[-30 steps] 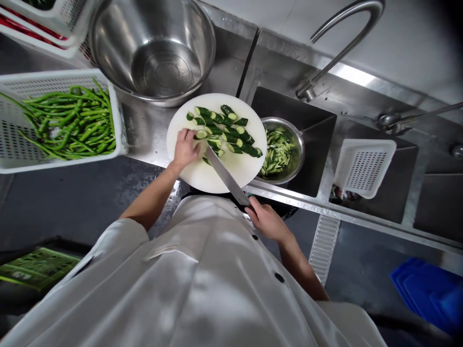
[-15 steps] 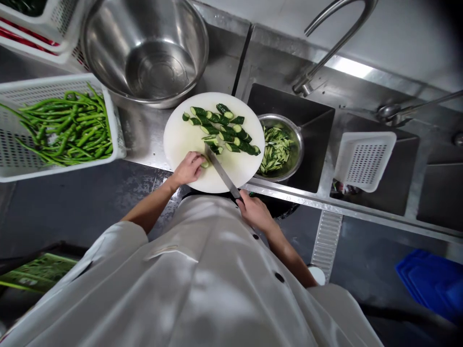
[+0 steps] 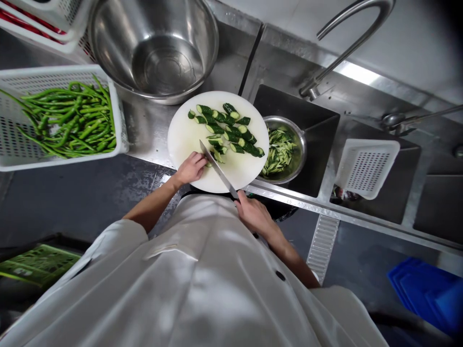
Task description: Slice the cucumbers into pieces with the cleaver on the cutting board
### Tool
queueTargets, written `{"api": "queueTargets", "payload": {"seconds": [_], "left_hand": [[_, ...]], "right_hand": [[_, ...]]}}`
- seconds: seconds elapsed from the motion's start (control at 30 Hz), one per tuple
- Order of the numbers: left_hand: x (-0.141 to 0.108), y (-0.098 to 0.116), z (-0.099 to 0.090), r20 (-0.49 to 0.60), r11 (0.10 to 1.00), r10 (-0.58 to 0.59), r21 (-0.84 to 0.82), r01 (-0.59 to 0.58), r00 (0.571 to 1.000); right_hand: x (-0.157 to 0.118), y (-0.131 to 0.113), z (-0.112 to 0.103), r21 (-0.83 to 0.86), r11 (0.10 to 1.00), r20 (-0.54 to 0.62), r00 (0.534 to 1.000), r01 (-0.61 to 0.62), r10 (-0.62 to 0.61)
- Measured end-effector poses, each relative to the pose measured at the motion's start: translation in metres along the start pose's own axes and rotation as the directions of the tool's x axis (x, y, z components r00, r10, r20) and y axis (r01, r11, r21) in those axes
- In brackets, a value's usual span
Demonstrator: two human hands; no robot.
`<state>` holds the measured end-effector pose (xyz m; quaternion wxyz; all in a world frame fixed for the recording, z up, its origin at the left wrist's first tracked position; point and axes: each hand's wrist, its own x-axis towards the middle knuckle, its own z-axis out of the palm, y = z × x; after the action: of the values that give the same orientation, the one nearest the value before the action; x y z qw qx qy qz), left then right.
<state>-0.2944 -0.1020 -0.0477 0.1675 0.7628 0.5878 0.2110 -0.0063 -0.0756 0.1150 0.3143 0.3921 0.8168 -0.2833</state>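
My right hand (image 3: 253, 212) is closed round the handle of a kitchen knife (image 3: 221, 174), its blade slanting up and left over a round white cutting board (image 3: 188, 115). At the lower left of the board, my left hand (image 3: 191, 167) has its fingers curled down on a piece of cucumber (image 3: 208, 165), mostly hidden under them, beside the blade. Thin cut slices (image 3: 219, 155) lie just right of the blade. Several cucumber chunks (image 3: 231, 127) are spread over the board's upper half. A steel bowl (image 3: 303, 149) of cucumber slices (image 3: 278, 152) stands at the board's right.
A big steel basin (image 3: 159, 62) stands behind the board. On the left is a white basket (image 3: 121, 120) of green chili peppers (image 3: 79, 120). To the right are sinks with a curved faucet (image 3: 347, 53) and a white perforated basket (image 3: 369, 166).
The blade has moved slightly left against my left fingers, and more cut slices lie to its right. My head view has shifted a little.
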Motion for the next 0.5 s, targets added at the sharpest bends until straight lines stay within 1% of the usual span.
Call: {"api": "queueTargets", "payload": {"seconds": [0.07,0.2,0.27,0.37,0.5], "left_hand": [[-0.001,-0.001,0.002,-0.019,1.0,0.008,0.01,-0.008,1.0],[-0.004,-0.003,0.006,-0.058,0.996,0.04,0.077,-0.035,0.998],[-0.006,-0.004,0.008,-0.077,0.994,0.058,0.097,-0.051,0.995],[-0.007,-0.006,0.01,-0.101,0.994,0.069,0.095,-0.059,0.992],[-0.008,-0.007,0.013,-0.118,0.996,0.048,0.08,-0.038,0.992]], "right_hand": [[0.001,0.0,0.0,0.006,1.0,0.014,1.0,0.007,-0.007],[0.002,0.0,0.001,-0.008,1.0,-0.007,1.0,0.022,-0.022],[0.001,0.0,0.001,-0.004,1.0,0.007,1.0,0.021,-0.021],[-0.001,0.001,0.002,0.001,1.0,0.017,1.0,0.02,-0.02],[0.001,-0.001,0.004,0.006,1.0,-0.004,1.0,0.029,-0.029]]}}
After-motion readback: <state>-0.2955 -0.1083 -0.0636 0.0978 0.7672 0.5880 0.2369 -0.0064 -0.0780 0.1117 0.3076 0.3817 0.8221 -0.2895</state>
